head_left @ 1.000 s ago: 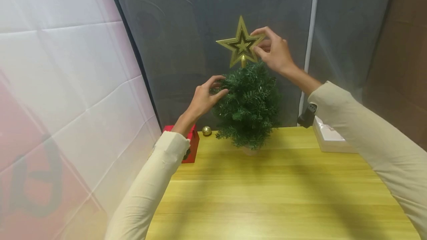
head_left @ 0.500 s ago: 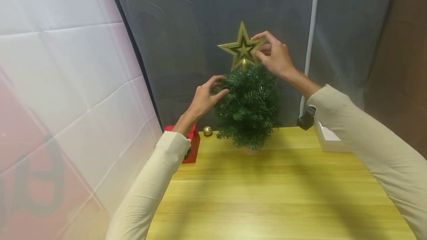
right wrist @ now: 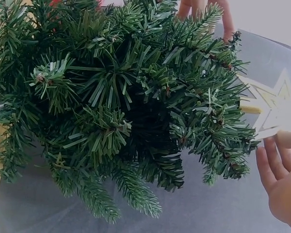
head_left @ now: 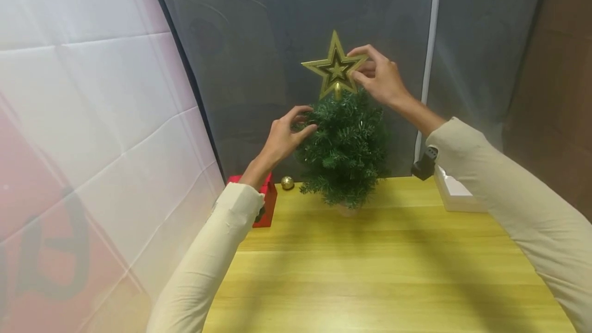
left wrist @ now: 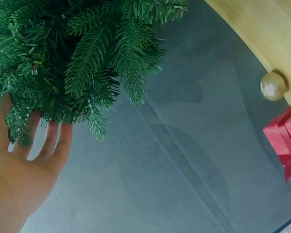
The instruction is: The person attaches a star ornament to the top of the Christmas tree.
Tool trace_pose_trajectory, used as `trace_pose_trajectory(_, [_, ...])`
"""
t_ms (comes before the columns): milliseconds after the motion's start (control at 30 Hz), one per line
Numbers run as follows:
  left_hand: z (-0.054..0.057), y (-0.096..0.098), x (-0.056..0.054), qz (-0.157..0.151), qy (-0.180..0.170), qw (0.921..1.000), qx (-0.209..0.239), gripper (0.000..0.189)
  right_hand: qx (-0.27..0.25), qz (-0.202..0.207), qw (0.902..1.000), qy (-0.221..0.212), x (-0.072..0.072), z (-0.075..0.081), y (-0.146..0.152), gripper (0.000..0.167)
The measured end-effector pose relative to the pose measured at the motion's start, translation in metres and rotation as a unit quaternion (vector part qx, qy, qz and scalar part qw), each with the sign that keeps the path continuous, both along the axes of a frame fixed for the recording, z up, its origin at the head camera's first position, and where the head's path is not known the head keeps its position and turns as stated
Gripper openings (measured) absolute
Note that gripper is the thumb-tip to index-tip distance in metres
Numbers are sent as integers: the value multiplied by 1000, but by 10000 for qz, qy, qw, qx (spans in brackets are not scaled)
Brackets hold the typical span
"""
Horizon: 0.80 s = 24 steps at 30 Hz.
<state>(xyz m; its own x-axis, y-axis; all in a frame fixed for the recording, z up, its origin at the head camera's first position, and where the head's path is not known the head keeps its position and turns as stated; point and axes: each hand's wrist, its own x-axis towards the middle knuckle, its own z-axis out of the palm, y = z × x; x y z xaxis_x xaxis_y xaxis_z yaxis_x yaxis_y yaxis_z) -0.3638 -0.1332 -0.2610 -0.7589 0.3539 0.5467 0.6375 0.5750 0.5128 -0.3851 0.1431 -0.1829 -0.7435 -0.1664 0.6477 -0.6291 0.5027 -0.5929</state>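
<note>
A small green artificial Christmas tree stands upright in a pale pot at the back of the table. At its top, my right hand pinches a gold star tree topper by its right point, between thumb and fingers. The star's short gold stem meets the uppermost branches; its lower end is hidden in the needles. My left hand holds the upper left side of the tree, fingers curved round the branches with the tips hidden in the foliage.
A gold ball ornament lies on the yellow wooden table left of the tree. Beside it is a red gift box, partly behind my left arm. A white box sits at the right. Grey fabric hangs behind.
The star in my right hand has come down a little toward the treetop, mostly in the first half second. My left hand has stayed at the branches.
</note>
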Motion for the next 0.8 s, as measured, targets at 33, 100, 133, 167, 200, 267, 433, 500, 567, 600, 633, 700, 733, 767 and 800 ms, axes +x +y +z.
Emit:
trace_pose_trajectory(33, [0, 0, 0, -11, 13, 10000, 13, 48, -11, -2, 10000, 9, 0, 0, 0, 41])
trace_pose_trajectory(100, [0, 1, -1, -41, 39, 10000, 35, 47, -6, -7, 10000, 45, 0, 1, 1, 41])
trace_pose_trajectory(133, [0, 1, -1, -47, 53, 10000, 43, 47, 0, -4, 10000, 60, 0, 1, 1, 42])
trace_pose_trajectory(167, [0, 2, -1, -57, 69, 9999, 49, 48, 7, 3, 10000, 74, 1, 1, 2, 42])
trace_pose_trajectory(200, [0, 2, -2, -66, 79, 9999, 59, 48, 13, 9, 10000, 87, 1, 2, 3, 43])
trace_pose_trajectory(267, [0, 3, -2, -85, 94, 9999, 83, 48, 37, 18, 9999, 117, 2, 2, 4, 44])
trace_pose_trajectory(433, [-1, 5, -4, -84, 135, 9998, 81, 49, 66, 42, 9998, 162, 3, 1, 9, 47])
trace_pose_trajectory(500, [-1, 5, -4, -81, 165, 9998, 53, 49, 49, 49, 9999, 152, 3, 0, 12, 48])
trace_pose_trajectory(567, [-1, 5, -5, -90, 203, 9997, 38, 48, 17, 62, 9999, 118, 3, 0, 14, 49])
trace_pose_trajectory(600, [-1, 5, -5, -84, 225, 9997, 26, 48, 6, 70, 9999, 101, 4, -1, 15, 50])
trace_pose_trajectory(633, [-1, 5, -5, -77, 244, 9997, 20, 48, -11, 86, 9999, 79, 4, -1, 17, 51])
trace_pose_trajectory(700, [0, 5, -6, -84, 268, 9996, 22, 47, -24, 104, 9999, 46, 5, -2, 20, 53])
trace_pose_trajectory(733, [0, 4, -6, -88, 281, 9996, 31, 46, -13, 118, 9999, 54, 6, -3, 22, 54])
trace_pose_trajectory(767, [1, 4, -6, -93, 287, 9995, 35, 46, -8, 129, 9999, 55, 6, -4, 24, 55])
trace_pose_trajectory(800, [2, 4, -6, -95, 283, 9995, 40, 46, 22, 130, 9999, 70, 7, -6, 26, 56])
